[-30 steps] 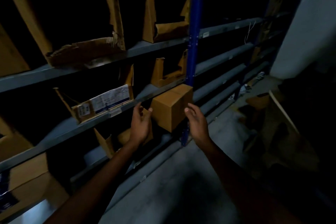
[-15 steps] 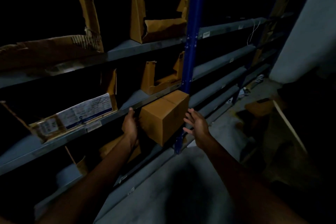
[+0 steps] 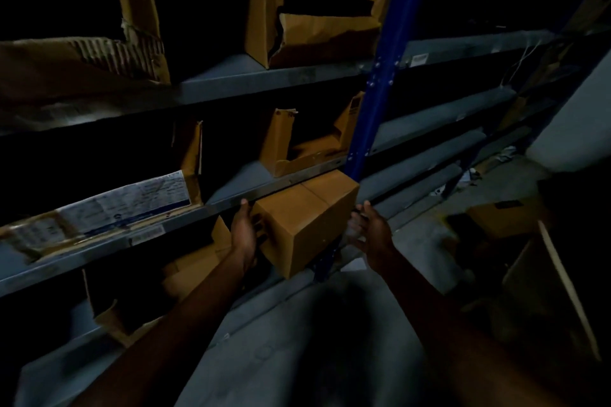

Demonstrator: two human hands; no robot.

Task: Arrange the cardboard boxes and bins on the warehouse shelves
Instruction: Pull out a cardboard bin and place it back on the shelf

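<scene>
A closed brown cardboard box point(image 3: 307, 218) sticks out of the shelf bay just below a grey shelf edge point(image 3: 231, 201), next to the blue upright point(image 3: 380, 76). My left hand point(image 3: 244, 231) grips the box's left face, fingers curled on it and thumb up by the shelf edge. My right hand point(image 3: 372, 230) hovers by the box's right face with fingers spread; it is blurred, and contact cannot be told.
Open-fronted cardboard bins stand on the shelves: a torn bin point(image 3: 82, 66), a tall bin point(image 3: 317, 36), a small bin point(image 3: 297, 155), a labelled bin point(image 3: 125, 201) and a low bin point(image 3: 191, 268). A box point(image 3: 496, 218) and a leaning board point(image 3: 562, 284) lie on the dark floor at right.
My left hand has slid from in front of the box onto its left face and taken hold. My right hand has opened its fingers beside the right face. The view has shifted left.
</scene>
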